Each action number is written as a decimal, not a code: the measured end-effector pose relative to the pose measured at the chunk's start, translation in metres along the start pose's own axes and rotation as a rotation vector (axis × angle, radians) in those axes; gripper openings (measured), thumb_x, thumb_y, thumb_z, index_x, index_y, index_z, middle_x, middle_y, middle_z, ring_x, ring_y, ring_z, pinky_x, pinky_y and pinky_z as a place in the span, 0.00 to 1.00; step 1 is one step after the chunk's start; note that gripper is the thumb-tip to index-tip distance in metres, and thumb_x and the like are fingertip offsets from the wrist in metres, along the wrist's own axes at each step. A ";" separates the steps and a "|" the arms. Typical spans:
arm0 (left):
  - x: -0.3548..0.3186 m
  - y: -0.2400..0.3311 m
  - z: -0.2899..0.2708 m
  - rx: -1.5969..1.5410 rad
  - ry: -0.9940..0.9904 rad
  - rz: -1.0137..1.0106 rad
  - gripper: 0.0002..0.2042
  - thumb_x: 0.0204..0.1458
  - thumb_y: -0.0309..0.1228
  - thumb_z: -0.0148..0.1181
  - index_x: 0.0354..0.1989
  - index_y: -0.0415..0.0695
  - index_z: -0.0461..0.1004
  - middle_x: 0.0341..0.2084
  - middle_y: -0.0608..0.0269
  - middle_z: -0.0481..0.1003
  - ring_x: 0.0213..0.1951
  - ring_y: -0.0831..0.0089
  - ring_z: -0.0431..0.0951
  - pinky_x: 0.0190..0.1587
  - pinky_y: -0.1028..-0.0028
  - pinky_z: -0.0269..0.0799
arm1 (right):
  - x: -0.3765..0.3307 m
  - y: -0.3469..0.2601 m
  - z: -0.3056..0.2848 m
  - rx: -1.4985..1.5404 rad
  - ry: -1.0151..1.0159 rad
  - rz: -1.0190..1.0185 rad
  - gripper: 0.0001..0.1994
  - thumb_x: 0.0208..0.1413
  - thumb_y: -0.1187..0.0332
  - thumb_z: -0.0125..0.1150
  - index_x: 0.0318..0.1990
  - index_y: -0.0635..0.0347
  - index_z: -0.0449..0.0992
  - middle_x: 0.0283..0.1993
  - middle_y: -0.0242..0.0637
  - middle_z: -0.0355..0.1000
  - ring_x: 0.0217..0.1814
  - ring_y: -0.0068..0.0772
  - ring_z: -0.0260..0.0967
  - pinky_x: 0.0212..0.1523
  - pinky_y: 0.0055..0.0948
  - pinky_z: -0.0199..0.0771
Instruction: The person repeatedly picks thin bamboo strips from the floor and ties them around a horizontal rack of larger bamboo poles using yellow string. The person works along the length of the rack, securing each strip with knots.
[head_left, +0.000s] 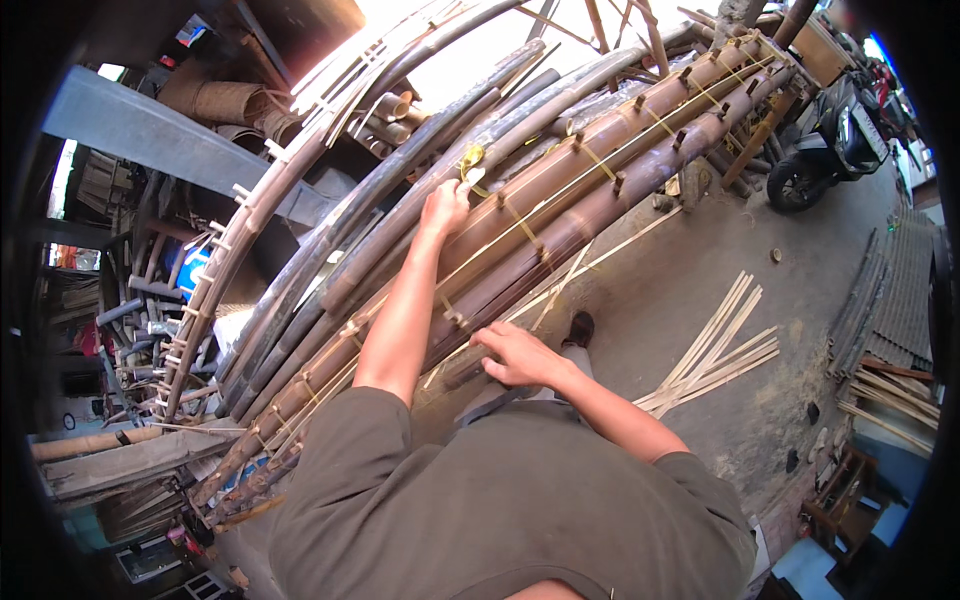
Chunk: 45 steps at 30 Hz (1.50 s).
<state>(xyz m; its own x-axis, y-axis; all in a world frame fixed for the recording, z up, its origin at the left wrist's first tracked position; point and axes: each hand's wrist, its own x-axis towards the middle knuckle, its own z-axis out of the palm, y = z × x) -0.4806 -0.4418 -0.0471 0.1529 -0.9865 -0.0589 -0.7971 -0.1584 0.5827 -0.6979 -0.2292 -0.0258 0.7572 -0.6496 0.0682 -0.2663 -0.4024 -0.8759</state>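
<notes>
So there's a rack of big bamboo poles [560, 190] running from the lower left of the frame up to the upper right, lying side by side and leaning on a stack of darker poles [400, 190] behind them. I count two brown ones clearly up front, with short pegs stuck through them at intervals, plus maybe four or five grey-dark ones behind, hard to be exact since they overlap. The left hand [445, 208] is stretched way up to the middle of the frame, fingers curled onto something yellow, looks like a tape or strap [472, 160], right on top of the upper brown pole; can't tell how tight that grip is. The right hand [515, 352] sits lower, just above the shirt, fingers bent and pressing on the lower brown pole near a peg, more resting or pinching than a full fist. Thin pale strips [520, 215] run lengthwise along the poles too. My guess on handling: these poles are stiff, fairly heavy for their length and a bit smooth on the skin, so you'd grab near a node or a peg where the hand won't slide. The split slats [715, 350] on the concrete at right, roughly eight in a loose fan, look light and springy, with edges that could splinter. One scooter [835, 140] is parked at upper right.
</notes>
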 end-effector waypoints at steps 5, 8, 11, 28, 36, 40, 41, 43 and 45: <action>-0.113 -0.030 -0.079 0.024 0.110 -0.011 0.21 0.61 0.43 0.46 0.53 0.38 0.72 0.45 0.39 0.75 0.50 0.43 0.74 0.53 0.56 0.69 | 0.004 0.003 0.082 0.918 0.051 0.446 0.14 0.58 0.63 0.58 0.50 0.56 0.74 0.38 0.33 0.73 0.40 0.25 0.71 0.44 0.30 0.72; -0.179 -0.079 -0.064 -0.110 -0.256 0.066 0.15 0.58 0.39 0.53 0.47 0.43 0.73 0.41 0.46 0.78 0.49 0.46 0.75 0.52 0.52 0.66 | 0.024 -0.005 0.075 1.868 0.692 0.483 0.10 0.62 0.57 0.53 0.43 0.51 0.74 0.36 0.25 0.75 0.37 0.24 0.71 0.45 0.28 0.71; -0.202 -0.028 -0.048 0.196 -0.094 -0.042 0.17 0.54 0.37 0.59 0.51 0.47 0.69 0.41 0.53 0.79 0.52 0.56 0.74 0.56 0.48 0.51 | 0.095 -0.040 0.067 1.544 1.201 0.156 0.09 0.63 0.63 0.47 0.29 0.50 0.66 0.27 0.27 0.65 0.32 0.23 0.64 0.38 0.24 0.66; -0.198 -0.038 -0.047 0.120 0.086 -0.041 0.13 0.61 0.39 0.46 0.35 0.51 0.78 0.28 0.55 0.79 0.35 0.54 0.77 0.46 0.54 0.51 | 0.068 -0.061 -0.012 0.176 -0.429 -0.071 0.21 0.62 0.58 0.50 0.21 0.65 0.68 0.19 0.48 0.67 0.21 0.44 0.59 0.30 0.41 0.66; -0.103 -0.003 -0.092 -0.689 0.252 0.030 0.13 0.65 0.31 0.47 0.38 0.37 0.77 0.20 0.68 0.73 0.21 0.83 0.68 0.28 0.80 0.65 | 0.033 -0.010 0.057 -0.007 0.006 0.039 0.20 0.58 0.60 0.51 0.19 0.65 0.71 0.21 0.54 0.67 0.26 0.56 0.70 0.29 0.49 0.67; -0.054 -0.133 -0.021 -0.066 0.484 0.128 0.16 0.61 0.41 0.50 0.36 0.41 0.78 0.25 0.51 0.78 0.29 0.57 0.78 0.36 0.61 0.71 | 0.031 -0.025 0.068 -0.224 0.092 -0.165 0.15 0.50 0.64 0.55 0.16 0.62 0.71 0.18 0.48 0.69 0.27 0.52 0.71 0.40 0.45 0.70; -0.055 -0.134 -0.019 -0.044 0.369 0.137 0.17 0.61 0.42 0.50 0.35 0.41 0.78 0.26 0.49 0.78 0.31 0.54 0.78 0.37 0.59 0.71 | 0.032 -0.028 0.068 -0.307 0.020 -0.087 0.09 0.47 0.66 0.57 0.22 0.62 0.74 0.24 0.47 0.73 0.31 0.49 0.72 0.45 0.44 0.69; -0.063 -0.130 -0.044 0.017 0.168 0.146 0.18 0.60 0.44 0.50 0.34 0.42 0.78 0.30 0.46 0.78 0.35 0.48 0.79 0.41 0.56 0.71 | 0.034 -0.052 0.082 -0.420 0.174 -0.110 0.07 0.46 0.68 0.58 0.30 0.62 0.74 0.32 0.48 0.74 0.36 0.48 0.71 0.46 0.44 0.69; -0.085 -0.104 -0.088 0.056 -0.171 0.036 0.18 0.59 0.44 0.49 0.39 0.42 0.78 0.36 0.41 0.77 0.43 0.43 0.76 0.46 0.55 0.70 | 0.029 -0.072 0.110 -0.355 0.183 -0.066 0.14 0.48 0.68 0.60 0.43 0.61 0.72 0.42 0.48 0.72 0.43 0.47 0.69 0.47 0.41 0.69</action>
<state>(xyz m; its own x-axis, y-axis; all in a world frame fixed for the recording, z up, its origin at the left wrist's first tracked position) -0.3588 -0.3380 -0.0313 0.0261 -0.9836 -0.1784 -0.8324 -0.1202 0.5409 -0.5913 -0.1485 -0.0132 0.6693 -0.7061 0.2313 -0.4343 -0.6244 -0.6493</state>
